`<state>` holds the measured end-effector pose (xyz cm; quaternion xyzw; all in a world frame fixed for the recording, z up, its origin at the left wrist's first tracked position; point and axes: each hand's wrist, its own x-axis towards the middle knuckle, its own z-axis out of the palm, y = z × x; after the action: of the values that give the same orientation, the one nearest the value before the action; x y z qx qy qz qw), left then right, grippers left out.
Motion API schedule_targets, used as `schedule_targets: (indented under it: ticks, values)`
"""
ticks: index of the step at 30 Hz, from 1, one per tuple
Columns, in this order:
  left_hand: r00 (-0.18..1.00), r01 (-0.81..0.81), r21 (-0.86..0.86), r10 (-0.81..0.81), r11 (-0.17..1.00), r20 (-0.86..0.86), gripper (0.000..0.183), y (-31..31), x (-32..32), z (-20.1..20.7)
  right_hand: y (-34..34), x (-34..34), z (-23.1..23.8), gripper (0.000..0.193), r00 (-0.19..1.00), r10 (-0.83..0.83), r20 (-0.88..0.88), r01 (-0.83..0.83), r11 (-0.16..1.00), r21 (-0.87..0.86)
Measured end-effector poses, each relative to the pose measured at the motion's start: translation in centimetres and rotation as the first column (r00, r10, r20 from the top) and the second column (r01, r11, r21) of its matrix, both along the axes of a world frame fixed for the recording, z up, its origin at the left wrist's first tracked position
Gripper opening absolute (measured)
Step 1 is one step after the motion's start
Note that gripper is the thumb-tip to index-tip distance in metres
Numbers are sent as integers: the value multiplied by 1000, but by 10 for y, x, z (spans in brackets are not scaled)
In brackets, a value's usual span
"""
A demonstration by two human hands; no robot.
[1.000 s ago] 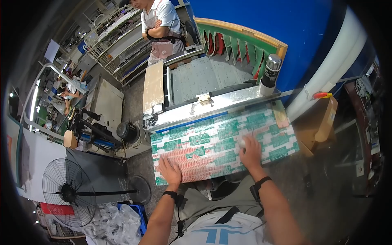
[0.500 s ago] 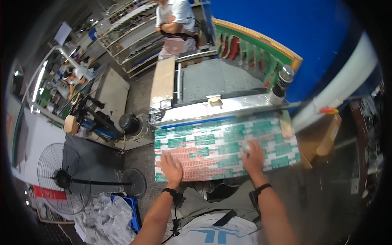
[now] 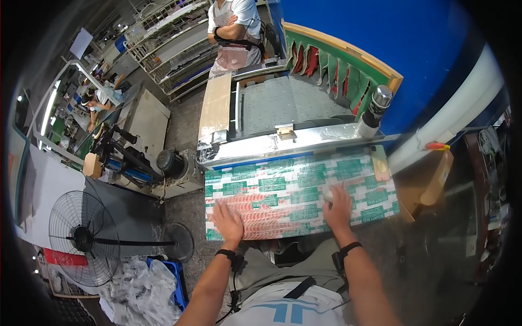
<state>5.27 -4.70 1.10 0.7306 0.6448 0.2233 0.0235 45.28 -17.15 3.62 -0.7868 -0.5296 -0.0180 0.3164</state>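
Observation:
In front of me is a work surface (image 3: pixel 272 187) covered in green and white printed tape, with red streaks across its left and middle part. My left hand (image 3: pixel 227 221) lies flat on its near left part, fingers spread and holding nothing. Towards the right side, my right hand (image 3: pixel 339 206) rests on the same surface with its fingers curled. A small pale, rounded object (image 3: pixel 327 195) shows at its thumb side; its kind is too unclear to name. A phone in a tan case (image 3: pixel 380 162) lies at the far right corner of the surface.
Beyond the surface stands a metal-edged bench (image 3: pixel 272 140) with a grey padded top and a flask (image 3: pixel 375 108). A standing fan (image 3: pixel 82 238) and a blue crate (image 3: pixel 175 282) with clear plastic are at left. A person (image 3: pixel 235 38) stands behind, arms folded.
The view has sharpened and shifted very slightly. Both my hands stay in the same places on the taped surface.

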Motion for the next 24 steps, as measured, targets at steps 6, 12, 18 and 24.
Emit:
schedule_targets:
  ticks: [6, 12, 18, 24]
  values:
    - [1000, 18, 24, -18, 1000, -7, 66, -1, -1, -4, -3, -1, 2, 64, 1000, -8, 12, 8, 1000, 15]
    - [1000, 0, 22, 0, 1000, 28, 69, -8, -10, -4, -2, -5, 2, 64, 1000, 28, 0, -28, 1000, -2]
    - [1000, 14, 72, -14, 997, -1, 77, -2, -6, -10, -2, 4, -21, 71, 999, -2, 33, 0, 999, 49]
    - [997, 24, 81, -29, 996, 68, 77, 7, 2, -19, 0, 24, -32, 73, 993, 100, 64, -107, 987, 123]
